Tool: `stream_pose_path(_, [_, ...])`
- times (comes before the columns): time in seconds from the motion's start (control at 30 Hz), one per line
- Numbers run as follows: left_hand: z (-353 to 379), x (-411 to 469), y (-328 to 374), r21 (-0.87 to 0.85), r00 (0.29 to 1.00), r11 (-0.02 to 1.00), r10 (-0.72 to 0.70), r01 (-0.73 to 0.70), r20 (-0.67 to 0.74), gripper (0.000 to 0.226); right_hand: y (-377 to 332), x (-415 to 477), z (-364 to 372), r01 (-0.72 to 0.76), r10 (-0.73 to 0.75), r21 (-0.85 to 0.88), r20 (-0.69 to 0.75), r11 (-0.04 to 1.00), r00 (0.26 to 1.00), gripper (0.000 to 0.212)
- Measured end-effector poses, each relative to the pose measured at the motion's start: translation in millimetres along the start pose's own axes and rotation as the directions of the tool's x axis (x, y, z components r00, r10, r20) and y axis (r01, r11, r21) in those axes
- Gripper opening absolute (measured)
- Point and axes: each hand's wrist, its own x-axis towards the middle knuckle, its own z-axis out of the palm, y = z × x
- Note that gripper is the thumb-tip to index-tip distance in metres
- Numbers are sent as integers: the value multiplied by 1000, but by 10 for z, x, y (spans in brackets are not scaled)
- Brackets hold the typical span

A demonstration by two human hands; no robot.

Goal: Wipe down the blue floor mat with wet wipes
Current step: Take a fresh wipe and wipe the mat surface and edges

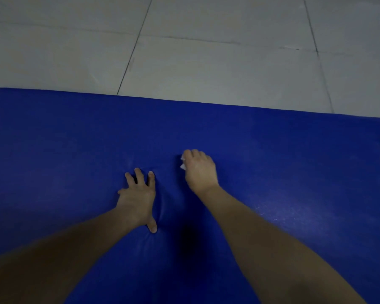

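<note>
Wet wipe (182, 166) bunched beneath right fingers (194, 153)

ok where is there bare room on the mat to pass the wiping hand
Bare blue mat lies left of the left hand, right of the right hand, and ahead up to the tiled floor. Crowded only between the hands, by the wet wipe.

A deep blue mat (272, 172) with faint pale speckles lies on pale grey floor tiles (206, 62) crossed by dark seams; the wipe (182, 166) is white.
</note>
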Motion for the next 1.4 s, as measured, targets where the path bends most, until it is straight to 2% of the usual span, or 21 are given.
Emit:
stream_pose_path(0.17, [-156,-57,-69,56,999,998,34,-35,24,160,1052,-205,-284,-258,249,-56,-129,965,960,15])
stream_pose_path(0.2, [-213,-46,-105,72,998,996,56,-56,7,151,1294,-289,-360,-318,307,-67,-139,946,942,17])
stream_pose_path(0.3, [-437,32,-185,45,979,993,117,-111,-169,94,1876,-531,-590,-503,482,-108,-173,858,859,19])
stream_pose_path(0.33, [-483,92,-204,22,969,995,101,-99,-225,96,1973,-578,-628,-552,530,-106,-179,827,829,19])
stream_pose_path(0.37, [-511,175,-210,-9,966,997,73,-78,-249,113,2020,-587,-644,-594,573,-91,-186,799,798,18])
stream_pose_path(0.43, [-539,308,-186,-111,983,994,-15,-5,-184,150,1983,-523,-626,-670,651,-37,-205,741,731,19])
stream_pose_path(0.5, [-542,437,-178,-186,994,981,-71,55,-81,165,1829,-395,-558,-705,690,7,-216,709,691,20])
stream_pose_path(0.67, [-625,628,-118,-110,999,993,-40,37,-26,170,1006,75,-234,-487,480,1,-166,873,861,21])
stream_pose_path(0.8, [-605,667,-120,-99,999,995,-25,23,-22,171,280,349,-27,-279,279,6,-79,960,957,16])
stream_pose_path(0.93, [-619,673,-116,-85,1000,996,-15,13,-20,172,192,335,2,-3,1,-13,-125,1000,992,10])
stream_pose_path(1.0, [-629,673,-116,-88,1000,996,-10,8,-26,171,486,318,-89,27,-33,-50,-129,998,991,8])
stream_pose_path(1.1, [-629,667,-132,-97,1000,995,-7,4,-28,171,1098,186,-312,-153,128,-137,-181,979,975,13])
stream_pose_path(1.23, [-608,662,-140,-99,999,995,-5,1,-34,171,1976,-169,-625,-465,426,-166,-222,870,877,18])
stream_pose_path(1.3, [-599,663,-142,-95,999,995,-3,-1,-40,171,2189,-273,-711,-584,544,-165,-231,795,807,19])
stream_pose_path(1.4, [-604,665,-129,-82,999,997,-2,-3,-54,172,2102,-146,-652,-673,640,-86,-242,734,729,20])
